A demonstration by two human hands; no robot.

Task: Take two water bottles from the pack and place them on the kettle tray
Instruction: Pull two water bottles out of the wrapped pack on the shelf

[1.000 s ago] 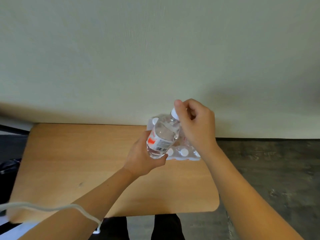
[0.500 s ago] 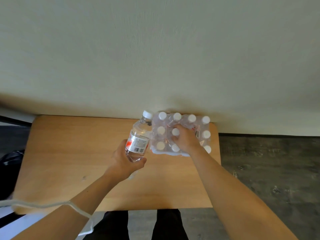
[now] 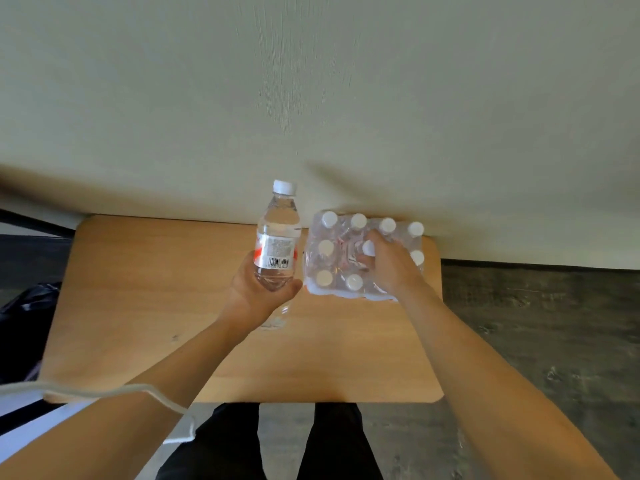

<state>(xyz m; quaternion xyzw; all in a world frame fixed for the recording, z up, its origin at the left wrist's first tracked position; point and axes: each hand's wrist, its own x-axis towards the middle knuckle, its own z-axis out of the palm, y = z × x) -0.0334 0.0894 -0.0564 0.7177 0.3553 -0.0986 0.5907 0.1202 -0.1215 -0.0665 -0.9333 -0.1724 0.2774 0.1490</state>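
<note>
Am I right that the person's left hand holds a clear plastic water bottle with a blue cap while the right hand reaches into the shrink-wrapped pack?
Not quite: the head view shows the clear plastic water bottle in the left hand has a white cap, not blue. The right hand does reach into the shrink-wrapped pack.

The left hand (image 3: 258, 294) holds a water bottle (image 3: 277, 239) upright — the right hand (image 3: 389, 263) grips a capped bottle (image 3: 367, 248) inside the pack (image 3: 332, 261) on the bench (image 3: 138, 289).
</note>
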